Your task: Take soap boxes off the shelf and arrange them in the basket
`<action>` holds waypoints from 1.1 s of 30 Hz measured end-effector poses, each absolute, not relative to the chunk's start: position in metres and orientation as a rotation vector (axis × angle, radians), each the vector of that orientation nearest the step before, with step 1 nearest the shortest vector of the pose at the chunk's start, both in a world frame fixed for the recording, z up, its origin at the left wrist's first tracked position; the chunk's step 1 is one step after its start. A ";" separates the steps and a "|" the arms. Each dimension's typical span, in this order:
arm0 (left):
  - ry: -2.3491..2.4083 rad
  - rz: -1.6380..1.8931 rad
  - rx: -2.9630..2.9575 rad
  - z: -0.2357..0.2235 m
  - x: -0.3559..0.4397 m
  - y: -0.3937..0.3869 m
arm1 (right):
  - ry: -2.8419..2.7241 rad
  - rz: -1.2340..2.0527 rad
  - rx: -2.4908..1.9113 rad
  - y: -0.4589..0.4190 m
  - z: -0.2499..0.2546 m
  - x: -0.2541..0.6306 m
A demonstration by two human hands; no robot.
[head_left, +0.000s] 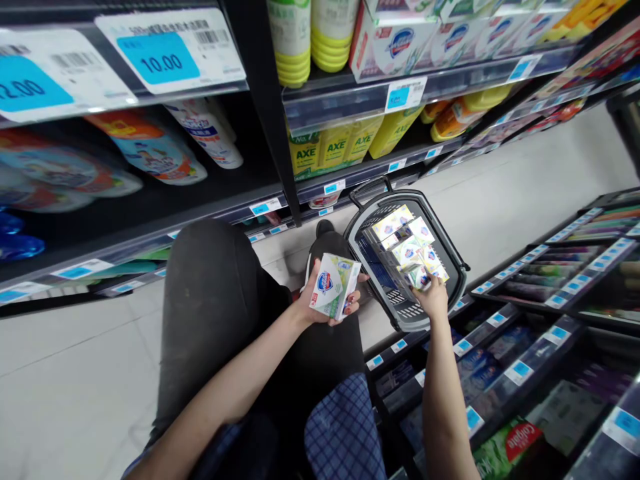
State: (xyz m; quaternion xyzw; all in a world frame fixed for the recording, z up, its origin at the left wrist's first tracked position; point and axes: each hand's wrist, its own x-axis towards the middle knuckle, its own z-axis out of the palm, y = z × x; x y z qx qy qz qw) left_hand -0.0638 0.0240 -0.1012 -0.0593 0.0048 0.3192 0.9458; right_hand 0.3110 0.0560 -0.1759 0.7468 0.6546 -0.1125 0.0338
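Note:
My left hand (pixel 307 303) is wrapped round a white and green soap box (pixel 334 285) with a blue shield logo, held above my knee. To its right, a grey and black shopping basket (pixel 357 230) stands on the floor. Several soap boxes (pixel 407 250) in white, yellow and green lie inside it, grouped toward its right side. My right hand (pixel 433 293) reaches in over the basket's near side. Its fingers are closed at a small green and white soap box (pixel 416 275) at the near end of the group; the fingertips are partly hidden.
Shelves with soap packs (pixel 400 43), yellow AXE bottles (pixel 334 147) and orange-labelled bottles (pixel 150 150) run along the far side. Lower right, another shelf holds toothpaste boxes (pixel 510 447). Pale floor tiles (pixel 540 153) lie between the shelves. My bent knees (pixel 210 267) frame the left hand.

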 end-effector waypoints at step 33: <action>0.262 0.638 -0.010 -0.103 -0.049 0.022 | 2.025 -1.549 3.077 -0.008 -0.090 0.173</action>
